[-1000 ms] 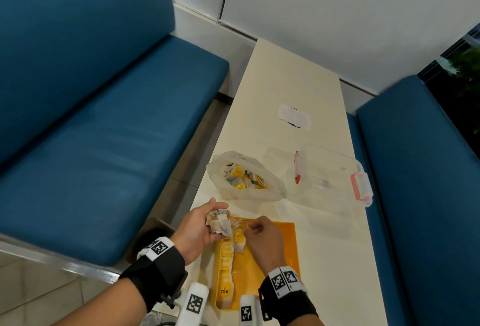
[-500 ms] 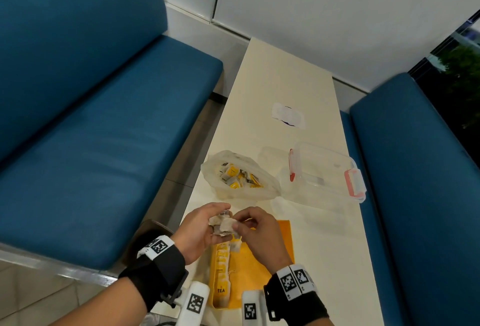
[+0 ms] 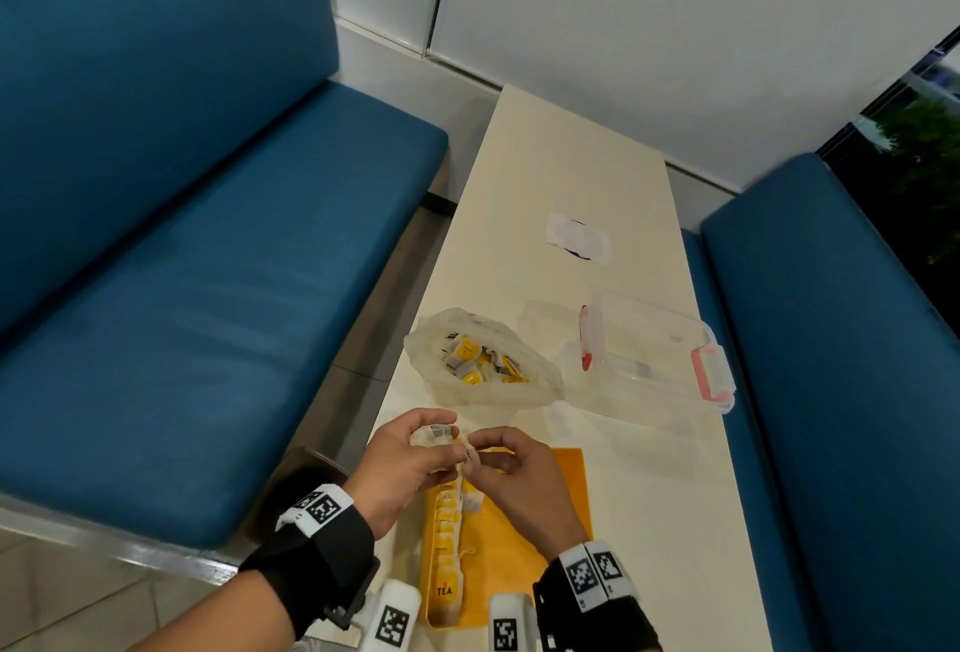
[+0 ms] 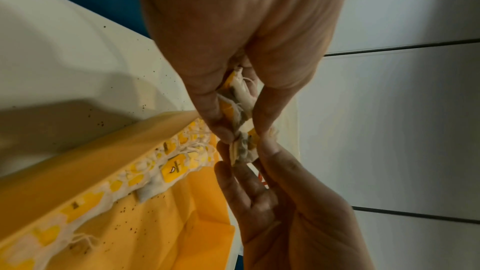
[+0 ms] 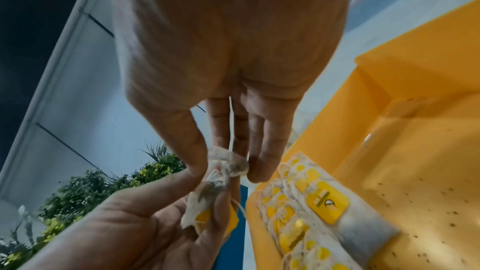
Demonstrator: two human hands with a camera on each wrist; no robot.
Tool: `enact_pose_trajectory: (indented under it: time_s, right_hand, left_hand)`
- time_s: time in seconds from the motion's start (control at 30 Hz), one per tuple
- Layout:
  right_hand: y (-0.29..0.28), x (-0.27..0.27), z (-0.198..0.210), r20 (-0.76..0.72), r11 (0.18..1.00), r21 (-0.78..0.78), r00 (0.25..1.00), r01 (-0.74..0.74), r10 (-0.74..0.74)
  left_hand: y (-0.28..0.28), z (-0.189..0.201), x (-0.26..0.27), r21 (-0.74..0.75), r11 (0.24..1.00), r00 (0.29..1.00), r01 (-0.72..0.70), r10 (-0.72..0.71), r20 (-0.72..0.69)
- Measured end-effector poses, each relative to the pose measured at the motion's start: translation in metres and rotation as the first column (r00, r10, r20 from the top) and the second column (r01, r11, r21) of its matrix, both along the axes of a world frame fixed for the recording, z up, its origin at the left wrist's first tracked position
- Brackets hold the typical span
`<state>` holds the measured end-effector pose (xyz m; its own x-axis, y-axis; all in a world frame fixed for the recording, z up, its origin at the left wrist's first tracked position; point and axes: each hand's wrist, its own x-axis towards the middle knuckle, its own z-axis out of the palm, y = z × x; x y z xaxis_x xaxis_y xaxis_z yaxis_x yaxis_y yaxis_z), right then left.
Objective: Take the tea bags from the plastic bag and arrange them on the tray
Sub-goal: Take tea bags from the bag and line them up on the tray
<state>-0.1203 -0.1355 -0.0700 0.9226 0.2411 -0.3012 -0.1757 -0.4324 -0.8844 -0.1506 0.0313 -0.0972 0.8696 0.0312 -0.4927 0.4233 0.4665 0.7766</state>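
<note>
A clear plastic bag (image 3: 483,360) holding several yellow-tagged tea bags lies on the table beyond my hands. The yellow tray (image 3: 524,537) sits at the near edge, with a row of tea bags (image 3: 447,532) along its left wall. Above the tray's far end, my left hand (image 3: 439,436) grips a small bunch of tea bags (image 4: 237,98). My right hand (image 3: 475,451) meets it and pinches one tea bag (image 5: 230,164) from that bunch between thumb and fingertips. In the right wrist view the tray's row (image 5: 311,202) lies just below my fingers.
A clear lidded container (image 3: 654,355) with red clips stands to the right of the bag. A white paper (image 3: 579,238) lies farther back on the narrow cream table (image 3: 649,495). Blue benches (image 3: 182,288) flank both sides. Dark crumbs speckle the tray floor (image 5: 415,192).
My right hand has risen from the tray's row to my left hand and now pinches a tea bag from the bunch. The left hand has stayed where it was, still gripping.
</note>
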Motion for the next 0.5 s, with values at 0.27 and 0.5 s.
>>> enact_pose_trajectory:
  time_s: [0.27,0.5]
  right_hand:
    - [0.003,0.001,-0.001,0.173,0.987,-0.164,0.985,0.005,0.023]
    - [-0.01,0.009,0.008,0.215,0.987,-0.125,0.974,0.102,-0.074]
  left_hand:
    - [0.001,0.001,0.002,0.062,0.998,1.0,-0.017,0.016,0.021]
    - [0.007,-0.005,0.002,0.1,0.994,0.999,-0.04,0.041,-0.005]
